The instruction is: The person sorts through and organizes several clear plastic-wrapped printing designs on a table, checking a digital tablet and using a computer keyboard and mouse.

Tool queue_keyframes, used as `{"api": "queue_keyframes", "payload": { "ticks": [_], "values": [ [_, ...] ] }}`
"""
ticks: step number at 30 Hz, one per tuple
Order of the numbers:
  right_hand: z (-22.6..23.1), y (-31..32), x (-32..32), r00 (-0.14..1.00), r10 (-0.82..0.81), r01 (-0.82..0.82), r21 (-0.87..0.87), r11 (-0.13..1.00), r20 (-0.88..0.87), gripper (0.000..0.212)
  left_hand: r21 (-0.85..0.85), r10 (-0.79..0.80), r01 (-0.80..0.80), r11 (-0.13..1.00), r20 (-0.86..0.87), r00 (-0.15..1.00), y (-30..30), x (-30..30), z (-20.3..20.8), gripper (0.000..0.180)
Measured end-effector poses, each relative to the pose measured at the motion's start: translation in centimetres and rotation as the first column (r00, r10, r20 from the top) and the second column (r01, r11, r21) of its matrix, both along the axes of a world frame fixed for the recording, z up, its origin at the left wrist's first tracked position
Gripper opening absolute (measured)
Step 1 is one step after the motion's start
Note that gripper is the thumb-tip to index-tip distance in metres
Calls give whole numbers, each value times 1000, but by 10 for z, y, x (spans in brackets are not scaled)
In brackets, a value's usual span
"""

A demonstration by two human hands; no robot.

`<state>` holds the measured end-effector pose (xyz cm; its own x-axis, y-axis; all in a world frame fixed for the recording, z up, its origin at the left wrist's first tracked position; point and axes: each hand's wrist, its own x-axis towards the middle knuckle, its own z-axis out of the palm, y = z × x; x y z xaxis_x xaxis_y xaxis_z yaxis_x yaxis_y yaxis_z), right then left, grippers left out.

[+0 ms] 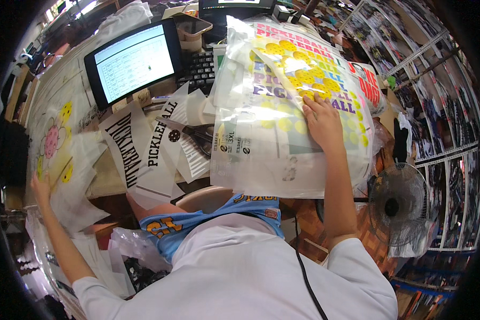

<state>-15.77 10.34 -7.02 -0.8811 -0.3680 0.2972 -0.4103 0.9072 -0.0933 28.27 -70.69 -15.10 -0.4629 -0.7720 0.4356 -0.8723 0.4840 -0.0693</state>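
Note:
My right hand (322,120) lies palm down on a stack of clear film sheets (282,160), its fingers stretched out. The top sheet carries rows of coloured block lettering and yellow perforated balls, with glare across its middle. Far to the left, my left hand (40,188) grips the edge of a clear film sheet (82,154) printed with a pink flower and yellow balls. Between my hands lie film pieces with black lettering (157,149). Dark-handled scissors (200,134) rest on them, partly hidden by the stack.
A tilted screen (133,61) and a black keyboard (200,69) stand at the back. To the right are a round fan (398,204) and tall shelves (448,133) packed with goods. A blue garment (170,229) lies over my lap; a clear plastic bag (136,248) is at lower left.

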Motion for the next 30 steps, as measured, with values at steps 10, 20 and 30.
{"api": "queue_keyframes", "payload": {
  "ticks": [10,20,30],
  "values": [
    [8,-22,5,993,20,-43,-204,978,-115,14,213,-570,790,574,-589,573,348,-162,112,47],
    [25,-143,147,744,644,-586,-638,500,-178,12,337,90,919,-203,-929,360,509,-251,105,87],
    [38,-44,79,920,391,-329,-458,826,44,43,59,-441,715,697,-750,492,254,-122,136,43]
  ]
}}
